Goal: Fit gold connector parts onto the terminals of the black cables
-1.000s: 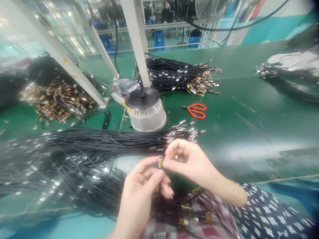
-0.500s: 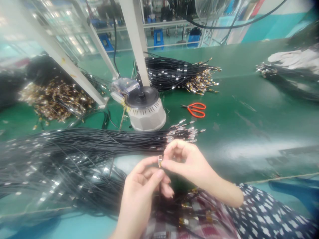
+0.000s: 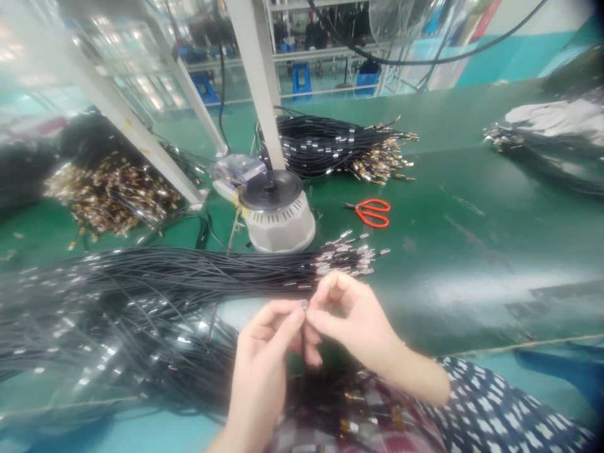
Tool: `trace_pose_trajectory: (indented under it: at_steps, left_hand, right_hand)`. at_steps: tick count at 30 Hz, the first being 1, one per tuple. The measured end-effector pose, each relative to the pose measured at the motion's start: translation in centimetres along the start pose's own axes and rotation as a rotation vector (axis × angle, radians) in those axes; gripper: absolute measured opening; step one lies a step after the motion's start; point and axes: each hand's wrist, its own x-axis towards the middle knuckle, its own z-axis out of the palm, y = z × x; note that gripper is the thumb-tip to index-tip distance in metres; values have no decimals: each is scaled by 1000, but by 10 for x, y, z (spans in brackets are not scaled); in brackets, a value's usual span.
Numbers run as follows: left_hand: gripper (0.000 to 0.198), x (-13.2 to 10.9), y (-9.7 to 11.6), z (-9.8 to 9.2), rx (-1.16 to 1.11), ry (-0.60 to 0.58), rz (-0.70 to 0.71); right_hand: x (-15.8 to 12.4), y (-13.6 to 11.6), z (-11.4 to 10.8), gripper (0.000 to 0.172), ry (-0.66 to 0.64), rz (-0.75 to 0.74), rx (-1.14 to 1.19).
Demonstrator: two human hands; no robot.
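Note:
My left hand (image 3: 264, 352) pinches a small metal cable connector (image 3: 303, 304) between thumb and index finger. A black cable (image 3: 303, 345) hangs down from the connector past the curled fingers. From the right, the closed thumb and index finger of my right hand (image 3: 352, 308) meet the connector's side; their tips hide part of it. Just beyond my hands lies a bundle of black cables (image 3: 226, 270) with bright metal ends. More cable ends (image 3: 353, 425) with gold and silver plugs lie over the lap.
Red-handled scissors (image 3: 372, 212) lie on the green table (image 3: 448, 220). A round grey machine with a black top (image 3: 277, 217) stands beside a white post (image 3: 259, 82). Further cable bundles (image 3: 325, 141) and a pile of brass-coloured connectors (image 3: 117, 195) lie behind. White cloth (image 3: 557, 116) is at the right.
The connector has turned between my fingertips and shows less of its open face. My left thumb has moved up against it. The right hand stays close.

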Motion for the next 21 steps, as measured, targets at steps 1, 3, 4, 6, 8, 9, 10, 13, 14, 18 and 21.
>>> trace_pose_trajectory:
  at_steps: [1, 3, 4, 6, 8, 9, 10, 13, 14, 18, 21]
  left_hand:
    - [15, 0, 0, -1, 10, -4, -3]
    - [17, 0, 1, -3, 48, -6, -23]
    - [17, 0, 0, -4, 72, -8, -32]
    - [15, -1, 0, -6, 105, -12, -41]
    - [15, -2, 0, -8, 105, -11, -51]
    - [15, -2, 0, -9, 96, -10, -60]
    - [14, -2, 0, -8, 83, -7, -69]
    - [15, -3, 2, -7, 42, 17, -89]
    - [16, -4, 2, -6, 33, 27, -93]
    - [16, -4, 3, -5, 34, 15, -98]
    - [15, -4, 2, -6, 33, 17, -92]
  right_hand:
    - [0, 0, 0, 20, 1, -4, 6]
    - [-1, -2, -1, 20, 22, -31, -27]
    - [-1, -2, -1, 19, 45, -57, -68]
    - [-2, -4, -1, 17, 79, -117, -168]
    - [-1, -4, -2, 14, 66, -140, -201]
    - [-1, -3, -3, 12, 43, -126, -176]
    - [0, -2, -4, 11, 17, -100, -133]
    - [1, 1, -8, 13, -29, -9, -3]
    - [2, 2, -10, 13, -34, 8, 9]
    - [2, 0, -10, 16, -51, 17, -72]
    - [2, -2, -8, 16, -72, 34, -99]
